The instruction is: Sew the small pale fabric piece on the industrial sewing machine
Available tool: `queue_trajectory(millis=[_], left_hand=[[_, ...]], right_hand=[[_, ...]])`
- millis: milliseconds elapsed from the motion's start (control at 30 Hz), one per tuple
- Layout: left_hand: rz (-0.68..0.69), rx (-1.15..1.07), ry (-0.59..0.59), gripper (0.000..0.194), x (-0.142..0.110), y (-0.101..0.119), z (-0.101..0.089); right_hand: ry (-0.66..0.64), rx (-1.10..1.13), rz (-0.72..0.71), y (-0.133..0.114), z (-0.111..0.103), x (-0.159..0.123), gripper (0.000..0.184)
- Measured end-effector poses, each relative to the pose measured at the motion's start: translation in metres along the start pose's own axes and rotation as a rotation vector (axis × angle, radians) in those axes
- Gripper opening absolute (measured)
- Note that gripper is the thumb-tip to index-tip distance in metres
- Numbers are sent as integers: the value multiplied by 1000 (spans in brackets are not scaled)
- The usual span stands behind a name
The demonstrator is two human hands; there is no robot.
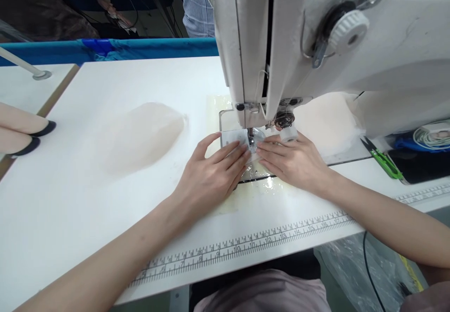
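Before me my white bench (52,199) spreads under bright light, with a printed ruler scale (239,246) along its near edge and a blue cloth border (158,49) at its far side. To my left, past a tan strip (56,91), I see another white tabletop (21,82) with a pale rod (17,61) standing on it. Beyond the cloth I make out a dim area with a striped shirt (198,10), while below me clear plastic sheeting (355,265) covers part of the grey-green floor.
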State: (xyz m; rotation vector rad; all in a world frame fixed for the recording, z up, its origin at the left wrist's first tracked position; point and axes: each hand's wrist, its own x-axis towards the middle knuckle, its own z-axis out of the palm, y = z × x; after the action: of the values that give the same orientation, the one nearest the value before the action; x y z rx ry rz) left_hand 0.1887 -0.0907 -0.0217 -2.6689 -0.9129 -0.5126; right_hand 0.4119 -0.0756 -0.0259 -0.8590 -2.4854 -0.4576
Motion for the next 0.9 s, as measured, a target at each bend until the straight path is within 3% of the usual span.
queue_trajectory(millis=[133,900], left_hand=[[24,42,85,26,1,-1,4],[-7,-2,77,27,7,-10,10]], right_hand=[[-19,-9,1,0,-1,0,22],[-84,-32,31,4,5,2,27]])
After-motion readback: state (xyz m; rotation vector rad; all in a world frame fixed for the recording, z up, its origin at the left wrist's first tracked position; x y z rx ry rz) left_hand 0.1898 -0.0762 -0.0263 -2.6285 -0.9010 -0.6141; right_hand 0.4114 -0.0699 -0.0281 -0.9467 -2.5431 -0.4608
